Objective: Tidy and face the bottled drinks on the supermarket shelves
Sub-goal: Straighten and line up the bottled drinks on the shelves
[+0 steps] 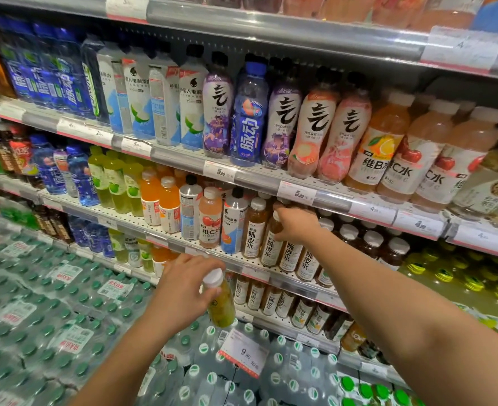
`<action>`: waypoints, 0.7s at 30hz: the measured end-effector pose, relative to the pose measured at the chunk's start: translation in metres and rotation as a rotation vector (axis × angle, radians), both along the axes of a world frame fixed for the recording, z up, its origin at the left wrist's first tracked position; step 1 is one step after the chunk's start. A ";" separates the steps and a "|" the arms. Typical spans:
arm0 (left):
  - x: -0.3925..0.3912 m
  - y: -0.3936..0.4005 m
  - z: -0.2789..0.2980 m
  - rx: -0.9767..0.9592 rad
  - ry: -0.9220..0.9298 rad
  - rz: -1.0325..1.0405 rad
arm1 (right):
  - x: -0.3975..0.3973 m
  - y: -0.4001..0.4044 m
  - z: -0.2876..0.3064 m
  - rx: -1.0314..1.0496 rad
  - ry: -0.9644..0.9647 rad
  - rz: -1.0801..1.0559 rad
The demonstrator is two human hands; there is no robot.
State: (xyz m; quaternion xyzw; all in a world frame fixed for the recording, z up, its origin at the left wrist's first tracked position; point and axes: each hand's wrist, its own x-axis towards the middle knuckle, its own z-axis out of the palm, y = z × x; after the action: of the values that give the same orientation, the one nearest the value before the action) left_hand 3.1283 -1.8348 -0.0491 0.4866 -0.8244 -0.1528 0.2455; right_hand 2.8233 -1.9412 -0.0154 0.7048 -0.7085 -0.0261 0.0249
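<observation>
Upper shelf, left to right: blue plastic sports-drink bottles (51, 80) at the left end are packed close but their labels are turned unevenly. The white-and-pale-blue electrolyte bottles (159, 101) show several labels side-on. One blue bottle with white lettering (249, 118) is seen standing among the purple-labelled sparkling-water bottles (217, 109); it is judged misplaced. The orange and pink vitamin-water bottles (400, 150) at the right end are faced forward at the shelf edge.

Middle shelf: yellow-green apple-drink bottles (116, 186) and orange bottles (168, 206) are fronted fairly well. A mixed cluster follows, where a pink vitamin-water bottle (210, 218) is wedged between tall white electrolyte bottles (234, 221); sorting is judged still needed there.

A small yellow-green bottle with a white cap (220, 297) is gripped by the left hand (183, 294), fingers curled round its neck, and held off the shelves in front of the lower shelf edge. A place for it is judged not yet found.

The cap end of a brown tea bottle with a white label (271, 241), in the front row of the middle shelf, is grasped by the right hand (296, 224). That row leans unevenly.

Overall: partly done.
</observation>
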 end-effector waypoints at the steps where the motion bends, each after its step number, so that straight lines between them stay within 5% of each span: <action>1: -0.002 0.000 0.001 -0.001 -0.001 -0.003 | -0.003 -0.002 0.000 0.022 -0.036 -0.006; 14: -0.024 0.003 0.005 -0.013 -0.042 -0.039 | -0.006 0.003 -0.002 0.024 -0.080 -0.031; 18: -0.036 -0.002 0.008 -0.019 -0.059 -0.022 | 0.002 0.052 -0.012 -0.286 -0.020 -0.048; 21: -0.047 -0.006 0.006 -0.006 -0.054 -0.011 | 0.014 0.114 -0.039 -0.406 -0.373 0.017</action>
State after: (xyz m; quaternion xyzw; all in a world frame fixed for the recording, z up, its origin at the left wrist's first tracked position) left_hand 3.0810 -1.8406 -0.0428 0.4853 -0.8338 -0.1383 0.2239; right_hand 2.8368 -1.8267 -0.0539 0.6839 -0.6856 0.2472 0.0349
